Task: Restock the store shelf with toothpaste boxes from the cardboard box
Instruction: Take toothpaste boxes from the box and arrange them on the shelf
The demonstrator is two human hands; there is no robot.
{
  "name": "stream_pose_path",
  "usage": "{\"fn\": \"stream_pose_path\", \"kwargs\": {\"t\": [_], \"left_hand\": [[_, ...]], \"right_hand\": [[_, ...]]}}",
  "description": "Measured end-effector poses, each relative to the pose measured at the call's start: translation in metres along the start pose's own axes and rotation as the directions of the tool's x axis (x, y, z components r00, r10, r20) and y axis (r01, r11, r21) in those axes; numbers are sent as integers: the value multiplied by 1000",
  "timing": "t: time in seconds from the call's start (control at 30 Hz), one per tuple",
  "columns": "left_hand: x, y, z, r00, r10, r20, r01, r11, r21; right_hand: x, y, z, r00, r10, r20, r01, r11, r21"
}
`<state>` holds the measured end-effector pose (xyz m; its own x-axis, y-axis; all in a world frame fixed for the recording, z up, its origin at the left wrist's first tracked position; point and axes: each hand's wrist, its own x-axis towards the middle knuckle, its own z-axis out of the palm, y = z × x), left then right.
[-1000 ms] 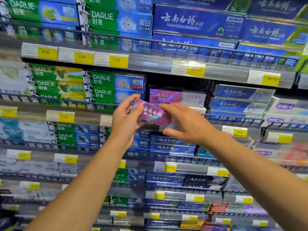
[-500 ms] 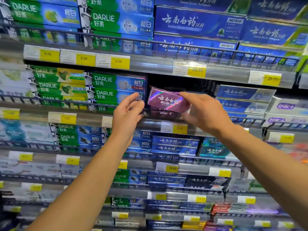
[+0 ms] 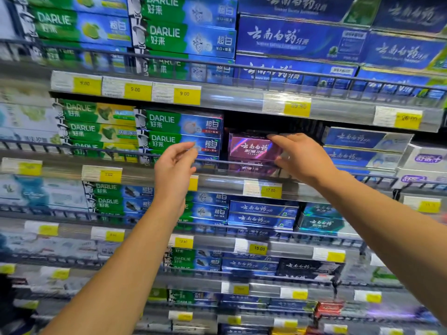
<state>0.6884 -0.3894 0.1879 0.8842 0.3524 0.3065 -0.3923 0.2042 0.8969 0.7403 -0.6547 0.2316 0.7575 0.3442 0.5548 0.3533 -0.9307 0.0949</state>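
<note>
A shiny purple-pink toothpaste box point(image 3: 251, 147) sits in the dark gap of the second shelf point(image 3: 232, 183), on top of another purple box behind the wire rail. My right hand point(image 3: 300, 157) grips its right end, fingers over the top edge and thumb under it. My left hand point(image 3: 175, 165) hovers left of the box with fingers loosely curled, holding nothing and apart from it. The cardboard box is out of view.
Green and blue Darlie boxes point(image 3: 179, 131) stand directly left of the gap, blue boxes point(image 3: 360, 147) directly right. A wire rail point(image 3: 96, 151) runs along each shelf front. Yellow price tags point(image 3: 271, 189) line the shelf edges. More toothpaste rows fill the shelves above and below.
The purple box went from in front of the shelf up and back into the gap. My left hand let go of it and drew away to the left.
</note>
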Motion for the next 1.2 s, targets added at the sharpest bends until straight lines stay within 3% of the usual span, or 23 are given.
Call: {"fn": "stream_pose_path", "kwargs": {"t": [0.5, 0.67, 0.8, 1.03, 1.2], "left_hand": [[-17, -17, -10, 997, -74, -2, 74, 988, 133], [-30, -35, -19, 991, -130, -9, 130, 975, 179], [-51, -62, -21, 980, -197, 7, 190, 953, 237], [-108, -124, -28, 935, -342, 94, 279, 873, 401], [-149, -176, -51, 872, -466, 153, 348, 807, 476]], "right_hand": [[13, 0, 5, 999, 44, 19, -45, 999, 16], [-11, -14, 10, 973, 79, -216, -48, 988, 146], [-50, -36, 26, 967, 50, -252, 9, 974, 226], [-145, -71, 92, 999, 29, 29, -36, 954, 296], [-211, -89, 146, 952, 33, 305, -138, 934, 330]]}}
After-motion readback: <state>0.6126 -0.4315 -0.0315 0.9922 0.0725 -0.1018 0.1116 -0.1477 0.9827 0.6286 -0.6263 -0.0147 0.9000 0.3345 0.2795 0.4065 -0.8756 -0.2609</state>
